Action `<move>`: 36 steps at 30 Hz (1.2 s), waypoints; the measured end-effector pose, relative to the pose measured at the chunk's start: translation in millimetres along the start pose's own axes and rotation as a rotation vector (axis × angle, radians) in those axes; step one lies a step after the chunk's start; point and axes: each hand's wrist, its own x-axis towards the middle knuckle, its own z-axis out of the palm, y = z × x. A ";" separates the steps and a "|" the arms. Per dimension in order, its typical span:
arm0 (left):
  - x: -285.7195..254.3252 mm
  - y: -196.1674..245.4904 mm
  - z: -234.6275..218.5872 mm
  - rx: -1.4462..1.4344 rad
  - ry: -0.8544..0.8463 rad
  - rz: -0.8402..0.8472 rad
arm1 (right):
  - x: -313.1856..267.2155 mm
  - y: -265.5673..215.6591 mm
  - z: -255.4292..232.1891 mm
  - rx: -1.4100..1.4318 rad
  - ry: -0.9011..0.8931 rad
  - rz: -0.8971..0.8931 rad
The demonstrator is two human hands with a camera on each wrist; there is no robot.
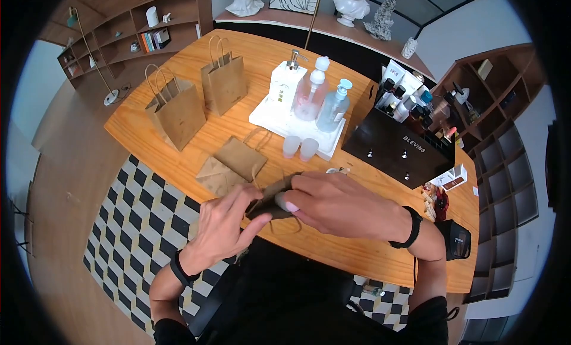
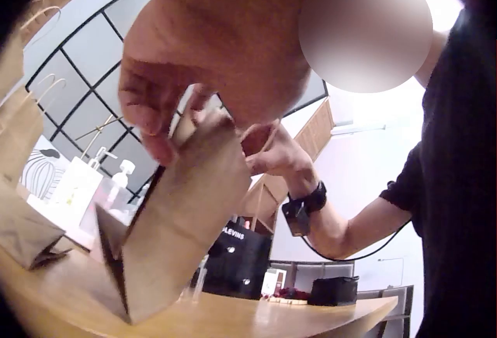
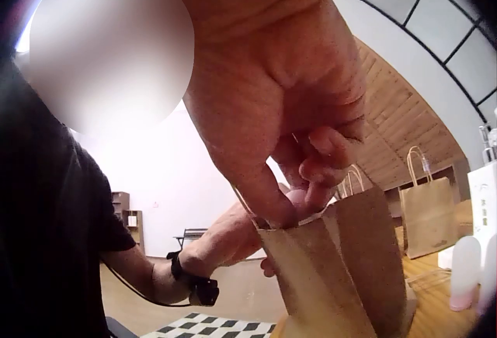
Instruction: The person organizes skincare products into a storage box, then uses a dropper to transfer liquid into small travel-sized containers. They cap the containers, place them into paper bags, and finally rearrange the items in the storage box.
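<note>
A brown paper bag (image 2: 186, 214) stands upright at the table's near edge, its mouth between my hands. My left hand (image 1: 221, 225) holds its rim, fingers on the far side and thumb on the near side. My right hand (image 1: 333, 203) reaches down into the mouth with curled fingers. At its fingertips shows a small grey-and-pink rounded cup (image 1: 281, 200), mostly covered by the hand. Another paper bag (image 1: 241, 157) lies folded flat beyond my left hand. Two frosted cups (image 1: 291, 146) with pinkish bases stand just past the open bag.
Two upright paper bags (image 1: 176, 114) stand at the far left. A white tray (image 1: 262, 120) carries several pump bottles (image 1: 309, 96). On the right are a black cosmetics box (image 1: 389, 144), a small white carton (image 1: 450, 178) and a black device (image 1: 455, 240).
</note>
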 end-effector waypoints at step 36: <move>-3.1 46.9 -7.2 0.090 0.074 -0.048 | 40.6 5.1 41.6 -0.168 -0.311 -0.141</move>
